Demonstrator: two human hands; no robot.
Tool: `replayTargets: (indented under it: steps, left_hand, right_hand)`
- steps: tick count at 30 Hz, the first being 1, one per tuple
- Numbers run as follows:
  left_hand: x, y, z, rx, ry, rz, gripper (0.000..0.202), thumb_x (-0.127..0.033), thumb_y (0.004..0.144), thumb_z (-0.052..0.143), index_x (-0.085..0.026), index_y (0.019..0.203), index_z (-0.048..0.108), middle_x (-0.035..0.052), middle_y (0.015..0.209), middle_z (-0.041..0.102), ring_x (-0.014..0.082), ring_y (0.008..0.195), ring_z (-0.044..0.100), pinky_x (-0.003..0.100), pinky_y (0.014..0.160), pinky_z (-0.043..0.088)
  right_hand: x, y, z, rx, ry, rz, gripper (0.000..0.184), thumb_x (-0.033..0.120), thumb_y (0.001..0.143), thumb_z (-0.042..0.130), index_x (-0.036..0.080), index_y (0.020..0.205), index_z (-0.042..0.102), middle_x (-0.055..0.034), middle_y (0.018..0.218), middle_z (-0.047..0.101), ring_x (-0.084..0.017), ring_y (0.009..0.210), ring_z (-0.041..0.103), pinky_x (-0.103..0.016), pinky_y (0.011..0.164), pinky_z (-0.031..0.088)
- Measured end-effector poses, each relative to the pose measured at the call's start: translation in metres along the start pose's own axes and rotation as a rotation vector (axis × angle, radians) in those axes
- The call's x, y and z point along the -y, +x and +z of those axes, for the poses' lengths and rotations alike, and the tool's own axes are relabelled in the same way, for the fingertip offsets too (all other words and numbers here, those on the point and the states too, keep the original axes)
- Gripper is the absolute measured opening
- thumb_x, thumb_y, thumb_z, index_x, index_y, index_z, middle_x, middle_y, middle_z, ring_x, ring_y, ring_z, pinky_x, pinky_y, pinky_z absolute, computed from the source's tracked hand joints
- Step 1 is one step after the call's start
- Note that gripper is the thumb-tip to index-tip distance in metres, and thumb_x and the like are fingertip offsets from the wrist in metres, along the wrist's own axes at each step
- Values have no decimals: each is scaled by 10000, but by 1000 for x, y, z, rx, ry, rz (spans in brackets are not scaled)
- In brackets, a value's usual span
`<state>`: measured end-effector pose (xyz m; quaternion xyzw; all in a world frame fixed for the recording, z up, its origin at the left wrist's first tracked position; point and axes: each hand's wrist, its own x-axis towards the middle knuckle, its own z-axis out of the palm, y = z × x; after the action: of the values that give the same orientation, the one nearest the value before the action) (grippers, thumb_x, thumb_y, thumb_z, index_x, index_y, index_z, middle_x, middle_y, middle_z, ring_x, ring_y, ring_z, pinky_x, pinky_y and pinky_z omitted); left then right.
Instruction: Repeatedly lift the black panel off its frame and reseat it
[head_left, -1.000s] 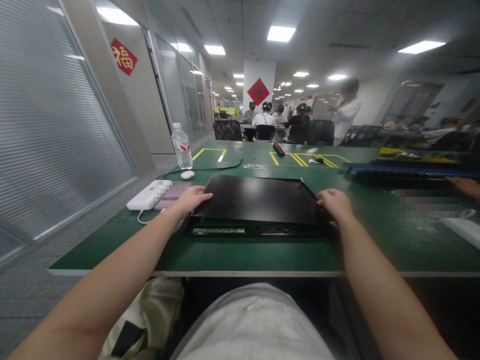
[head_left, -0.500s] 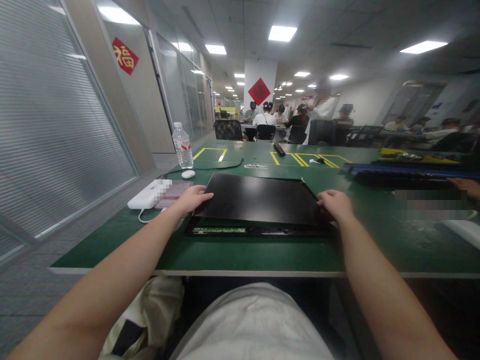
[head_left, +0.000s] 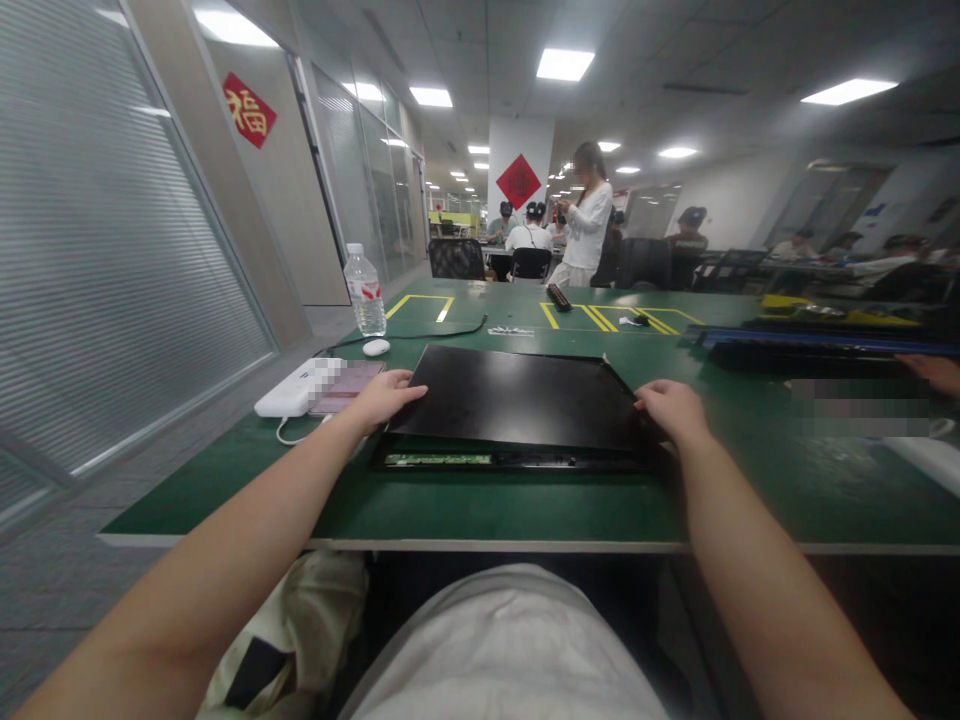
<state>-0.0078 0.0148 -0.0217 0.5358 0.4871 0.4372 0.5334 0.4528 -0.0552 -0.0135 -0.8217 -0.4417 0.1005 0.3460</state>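
Note:
A flat black panel [head_left: 517, 395], glossy like a display screen, lies in or over a shallow black frame [head_left: 622, 462]. Along the frame's near side a green circuit strip [head_left: 439, 461] shows below the panel's lower edge. My left hand [head_left: 386, 397] grips the panel's left edge, thumb on top and the other fingers partly hidden. On the opposite side my right hand [head_left: 670, 405] is closed at the right edge, its fingertips pinching the panel there. Whether the panel touches the frame underneath cannot be seen.
Left of the panel lie a white power bank [head_left: 292, 388], a pinkish phone [head_left: 349, 385], a white oval case [head_left: 376, 348] and a water bottle [head_left: 365, 290]. Long dark bars [head_left: 795, 352] and another person's hand [head_left: 934, 372] are at right. A black cable [head_left: 435, 337] runs behind.
My hands and the black panel stay practically where they were. In the background, a standing person in white has moved to the left.

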Motion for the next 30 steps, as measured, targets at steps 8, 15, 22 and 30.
replayTargets:
  steps: [8,15,22,30]
  left_hand:
    - [-2,-1,1,-18,14,-8,443,-226,588,917,-147,963,694,77,818,803,237,714,763,330,686,602]
    - [-4,-3,4,-20,1,5,402,-220,578,919,-159,915,708,70,791,805,237,695,763,324,648,609]
    - [-4,-3,4,-30,11,-9,452,-232,543,927,-157,926,699,64,771,796,233,679,748,327,659,588]
    - [-9,-2,2,-146,33,38,273,-290,651,827,-161,881,755,74,860,798,265,885,748,348,800,570]
  right_hand:
    - [-2,2,2,-9,-40,-13,172,265,755,607,231,809,767,-53,809,767,-231,748,682,-308,645,492]
    - [-6,6,4,-37,-80,-48,168,254,752,615,231,808,771,-58,808,769,-249,807,692,-315,686,509]
    - [-7,7,4,6,-37,-1,176,254,732,623,218,819,772,-70,824,768,-222,721,684,-299,646,536]
    - [-6,3,2,8,24,24,192,246,741,624,224,863,770,-52,828,773,-219,705,680,-304,630,533]
